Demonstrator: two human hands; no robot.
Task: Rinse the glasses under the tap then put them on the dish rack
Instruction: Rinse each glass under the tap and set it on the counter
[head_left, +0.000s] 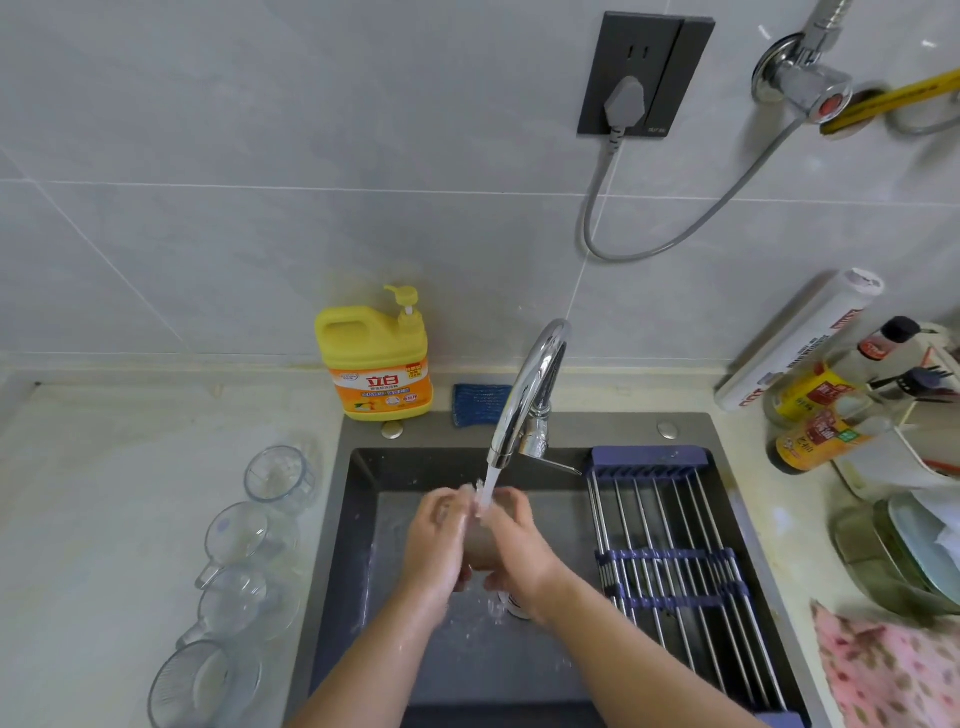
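Four glasses (239, 535) wait on the counter (104, 493), left of the sink (343, 571). Over the basin the left hand (439, 540) and right hand (514, 540) are close together, both curled round one glass (480, 545), seemingly upright under the tap (524, 395). The dish rack (675, 561) lies just to the right, so the right hand is nearer.

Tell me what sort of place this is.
Most likely a home kitchen: a dark sink with a running tap, a dish rack laid across it, and a yellow dish soap bottle against the tiled wall.
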